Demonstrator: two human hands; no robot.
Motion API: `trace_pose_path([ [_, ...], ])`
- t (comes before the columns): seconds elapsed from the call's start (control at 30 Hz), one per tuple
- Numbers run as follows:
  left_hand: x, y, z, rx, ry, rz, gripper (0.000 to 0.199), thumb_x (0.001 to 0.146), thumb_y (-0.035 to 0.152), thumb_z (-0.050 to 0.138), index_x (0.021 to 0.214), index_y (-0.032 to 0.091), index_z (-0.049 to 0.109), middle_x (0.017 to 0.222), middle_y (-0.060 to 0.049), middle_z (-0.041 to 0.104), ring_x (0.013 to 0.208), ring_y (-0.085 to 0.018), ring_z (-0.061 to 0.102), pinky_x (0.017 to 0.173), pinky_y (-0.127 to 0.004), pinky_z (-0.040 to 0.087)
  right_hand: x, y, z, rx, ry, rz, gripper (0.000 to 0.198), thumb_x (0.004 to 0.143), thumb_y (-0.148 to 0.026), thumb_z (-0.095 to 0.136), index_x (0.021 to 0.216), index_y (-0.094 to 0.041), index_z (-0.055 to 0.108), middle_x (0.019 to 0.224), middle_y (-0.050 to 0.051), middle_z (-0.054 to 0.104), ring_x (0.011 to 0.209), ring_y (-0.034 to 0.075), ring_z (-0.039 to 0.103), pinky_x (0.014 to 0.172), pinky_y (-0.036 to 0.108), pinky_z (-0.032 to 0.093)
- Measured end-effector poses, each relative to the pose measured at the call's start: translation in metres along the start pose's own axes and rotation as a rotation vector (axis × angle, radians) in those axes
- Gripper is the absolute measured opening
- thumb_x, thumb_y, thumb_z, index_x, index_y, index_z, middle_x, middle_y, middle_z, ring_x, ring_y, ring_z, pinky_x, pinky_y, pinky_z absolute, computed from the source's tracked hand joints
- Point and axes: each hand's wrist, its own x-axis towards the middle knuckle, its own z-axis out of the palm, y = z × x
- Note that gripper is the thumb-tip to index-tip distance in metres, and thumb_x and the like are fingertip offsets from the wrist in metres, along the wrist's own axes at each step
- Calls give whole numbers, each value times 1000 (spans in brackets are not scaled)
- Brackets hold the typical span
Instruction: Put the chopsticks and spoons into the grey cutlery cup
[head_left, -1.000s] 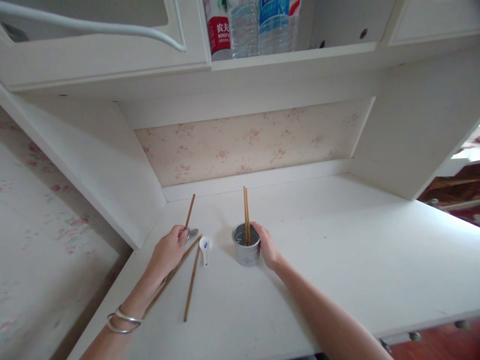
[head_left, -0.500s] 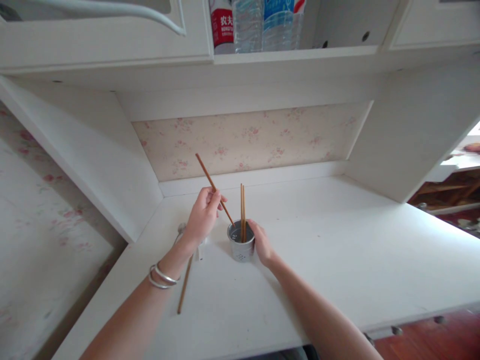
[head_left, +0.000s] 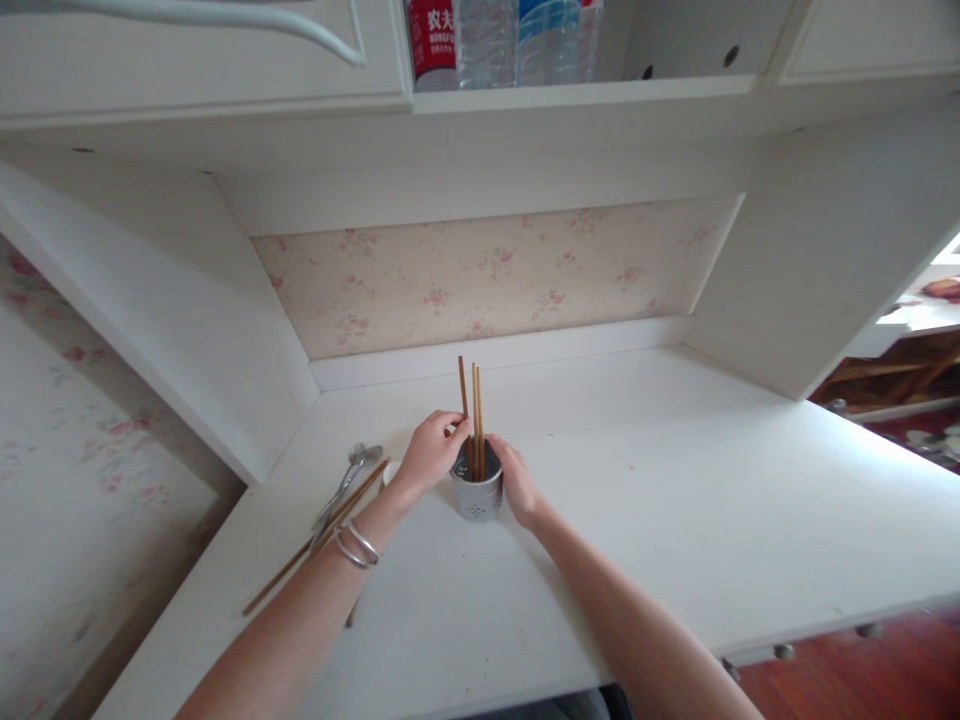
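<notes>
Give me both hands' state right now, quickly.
Left hand: closed on a chopstick, lower end in the gray cup.
Right hand: holding the gray cup at its side.

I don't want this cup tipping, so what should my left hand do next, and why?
Probably loosen your left hand and let the darker chopstick go: its lower end is inside the gray cup, and your right hand holds the cup's side.

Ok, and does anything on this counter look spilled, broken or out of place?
Nothing stands out as spilled or broken, and the gray cup stands upright. The loose chopsticks and metal spoons lie jumbled to its left, a bit untidy. A few dark specks mark the white counter; too small to tell what they are.
</notes>
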Motion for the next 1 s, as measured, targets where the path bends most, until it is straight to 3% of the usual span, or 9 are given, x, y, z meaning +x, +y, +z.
trace_pose_path([
  [0.17, 3, 1, -1, 79, -23, 76, 30, 85, 39, 49, 86, 19, 71, 88, -5, 68, 82, -18, 61, 75, -29, 46, -1, -4, 1, -19, 7, -8, 40, 88, -50, 45, 89, -16, 67, 92, 4, 68, 89, 20, 56, 84, 32, 40],
  [0.37, 3, 1, 2, 87, -38, 73, 31, 86, 38, 48, 84, 19, 71, 86, -5, 68, 83, -18, 62, 77, -30, 46, -1, -5, 1, -46, 14, -22, 42, 87, -51, 46, 89, -16, 69, 95, 5, 69, 91, 21, 56, 86, 32, 40],
  [0.5, 2, 7, -8, 66, 41, 71, 32, 86, 41, 48, 86, 19, 71, 88, -5, 68, 82, -18, 61, 76, -29, 46, -1, -5, 0, -30, -7, 8, 46, 87, -54, 44, 93, -16, 69, 95, 6, 69, 93, 23, 57, 88, 34, 40],
  [0.67, 1, 34, -39, -253, 81, -43, 40, 86, 50, 47, 101, 17, 63, 70, -2, 66, 51, -12, 56, 47, -22, 41, -2, -8, 1, -34, -40, 8, 50, 87, -57, 41, 91, -16, 70, 94, 7, 70, 93, 23, 58, 88, 34, 40],
  [0.73, 0, 47, -51, -434, 85, -68, 41, 85, 50, 50, 106, 16, 58, 74, -4, 68, 49, -11, 58, 43, -21, 41, -2, -9, 1, -48, -33, 0, 50, 87, -57, 41, 90, -16, 70, 91, 7, 70, 91, 23, 58, 88, 34, 40],
  [0.87, 0, 66, -70, -670, 88, -20, 39, 83, 43, 57, 109, 16, 58, 106, -11, 68, 80, -18, 68, 60, -24, 53, -3, -9, 1, -60, 1, 7, 50, 86, -58, 43, 87, -16, 70, 87, 6, 69, 89, 22, 58, 87, 34, 40],
  [1.0, 6, 63, -71, -709, 105, -15, 38, 82, 44, 57, 105, 14, 60, 111, -12, 66, 87, -19, 67, 70, -30, 55, -4, -8, 1, -21, -23, 36, 52, 85, -60, 43, 88, -15, 69, 88, 6, 69, 89, 22, 59, 87, 34, 41],
])
